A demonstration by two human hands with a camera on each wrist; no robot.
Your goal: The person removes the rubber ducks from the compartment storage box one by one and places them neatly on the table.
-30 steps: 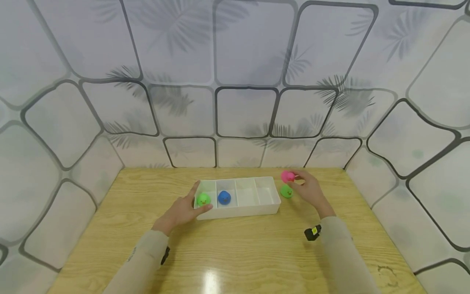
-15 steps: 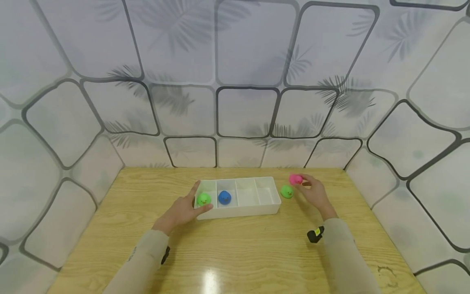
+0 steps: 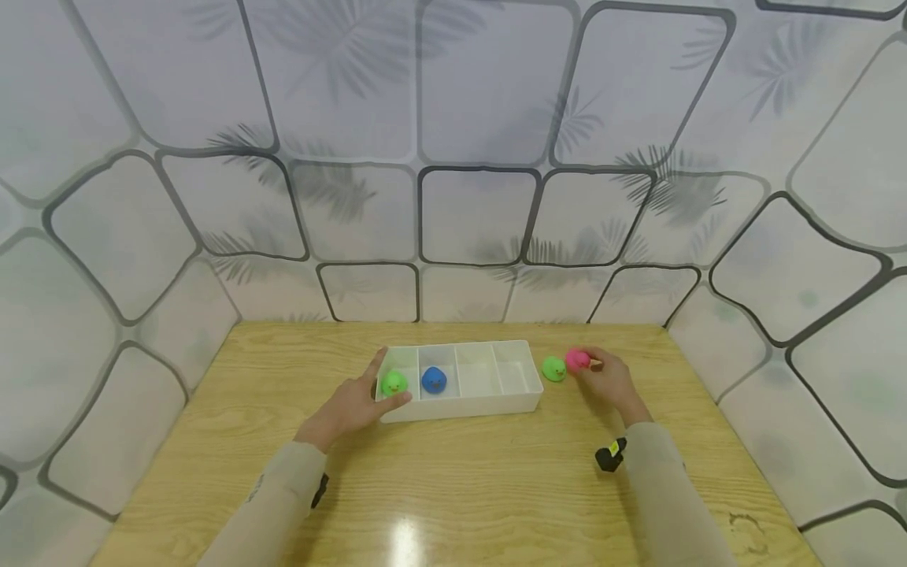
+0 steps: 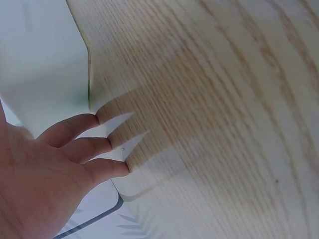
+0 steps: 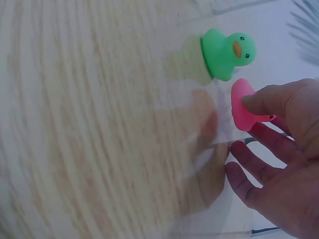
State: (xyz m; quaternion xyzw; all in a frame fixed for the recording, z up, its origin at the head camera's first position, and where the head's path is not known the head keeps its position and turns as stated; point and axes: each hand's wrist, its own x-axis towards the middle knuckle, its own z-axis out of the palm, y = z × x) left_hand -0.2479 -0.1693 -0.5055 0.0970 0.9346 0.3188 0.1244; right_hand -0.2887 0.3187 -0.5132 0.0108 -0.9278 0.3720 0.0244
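Observation:
A white box [image 3: 464, 405] with several compartments sits on the table. A bright green rubber duck [image 3: 394, 383] lies in its leftmost compartment, a blue duck [image 3: 434, 380] in the one beside it. My left hand [image 3: 347, 405] spans the box's left end, thumb over the front rim. In the left wrist view its fingers [image 4: 87, 147] are spread and fairly straight, tips at the tabletop. Right of the box my right hand [image 3: 612, 382] pinches a pink rubber duck [image 5: 241, 112] between thumb and fingers. Just left of it, another green duck [image 5: 227, 55] stands upright on the table.
The two right-hand compartments of the box [image 3: 516, 376] hold nothing. Light wood grain covers the table [image 3: 460, 488]. Patterned walls [image 3: 475, 213] enclose it at the back and both sides. A small black camera [image 3: 611, 455] hangs at the right sleeve.
My right hand has carried the pink duck right and toward me, from behind the loose green duck to close beside it. The left hand and box stay where they were.

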